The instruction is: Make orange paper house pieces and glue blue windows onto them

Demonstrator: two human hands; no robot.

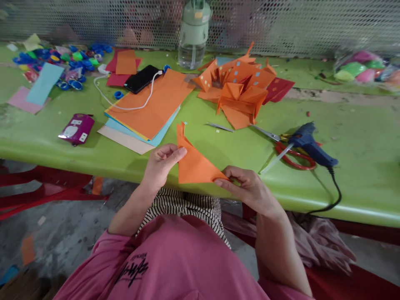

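A folded orange paper triangle (196,164) is held up at the table's front edge, its narrow folded tip pointing away from me. My left hand (162,163) pinches its left side between thumb and fingers. At the right corner, my right hand (245,185) grips the paper the same way. Beyond it lie metal tweezers (219,127). Several folded orange paper pieces (240,98), some with small pale squares on them, sit farther back. Left of the held triangle is a stack of coloured sheets (153,108), orange on top.
A blue glue gun (312,143) with a cord and red-handled scissors (295,160) lie at right. A water bottle (193,37) stands against the mesh panel. A phone (143,79) with a white cable rests on the sheets. A purple power adapter (77,129) is at left.
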